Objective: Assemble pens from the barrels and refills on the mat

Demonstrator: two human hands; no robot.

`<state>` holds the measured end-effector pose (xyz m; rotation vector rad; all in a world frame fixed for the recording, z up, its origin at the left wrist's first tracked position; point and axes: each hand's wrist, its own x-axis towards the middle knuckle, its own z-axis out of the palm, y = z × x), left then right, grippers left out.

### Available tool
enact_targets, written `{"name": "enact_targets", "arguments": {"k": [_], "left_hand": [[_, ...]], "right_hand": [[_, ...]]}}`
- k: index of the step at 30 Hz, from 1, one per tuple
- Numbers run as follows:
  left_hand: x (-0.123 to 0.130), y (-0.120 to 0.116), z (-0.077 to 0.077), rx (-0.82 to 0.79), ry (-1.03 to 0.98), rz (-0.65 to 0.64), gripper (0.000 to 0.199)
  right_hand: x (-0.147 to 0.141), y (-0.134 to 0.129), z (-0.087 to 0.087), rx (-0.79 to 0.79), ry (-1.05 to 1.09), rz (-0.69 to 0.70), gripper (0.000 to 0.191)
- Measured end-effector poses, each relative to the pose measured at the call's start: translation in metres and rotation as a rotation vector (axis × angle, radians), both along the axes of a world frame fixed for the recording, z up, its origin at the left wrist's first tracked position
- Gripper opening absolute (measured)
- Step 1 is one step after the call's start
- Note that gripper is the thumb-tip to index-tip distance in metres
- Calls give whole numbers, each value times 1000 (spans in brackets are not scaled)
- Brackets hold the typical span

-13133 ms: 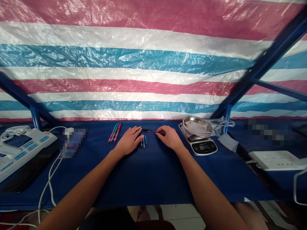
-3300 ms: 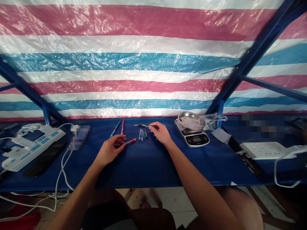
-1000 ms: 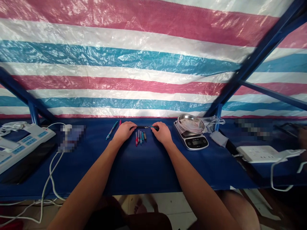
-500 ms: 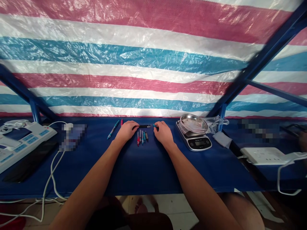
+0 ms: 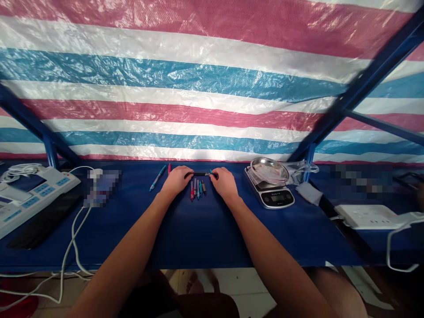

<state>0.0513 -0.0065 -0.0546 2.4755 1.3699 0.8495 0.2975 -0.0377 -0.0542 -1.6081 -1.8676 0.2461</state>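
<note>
Pinched at its left end by my left hand [image 5: 178, 180], a thin black pen [image 5: 199, 174] lies level between my two hands. My right hand [image 5: 225, 183] closes its fingertips on a small blue piece [image 5: 210, 171] at the pen's right end; its exact kind is too small to tell. The piece and the pen's tip appear to meet. Just below, several short pen parts [image 5: 198, 190] in red, blue and black lie side by side on the table. Left of my left hand rest a blue pen [image 5: 157, 178] and a red pen [image 5: 169, 168], the red one partly hidden.
A kitchen scale [image 5: 276, 198] with a metal bowl [image 5: 269, 171] stands right of my hands, a plastic bag behind it. On the left are a power strip [image 5: 39, 192], white cables [image 5: 74, 238] and a dark flat object [image 5: 39, 225]. A white power strip [image 5: 364, 216] sits far right.
My right hand has moved slightly left, bringing the blue piece up to the black pen's right end. The gap between them has closed.
</note>
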Motion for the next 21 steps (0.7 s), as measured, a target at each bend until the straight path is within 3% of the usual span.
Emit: {"name": "enact_targets", "arguments": {"k": [7,15,21], "left_hand": [[-2,-2,0,-2,-30,9,25],[-25,-21,11,85,-55,150,26],[-11,-41,19,73,-56,21,29]], "right_hand": [[9,-4,0,57,155,5,6],[3,-33,11,-101,218,44,10],[-9,-41,17,-130,151,46,12]]}}
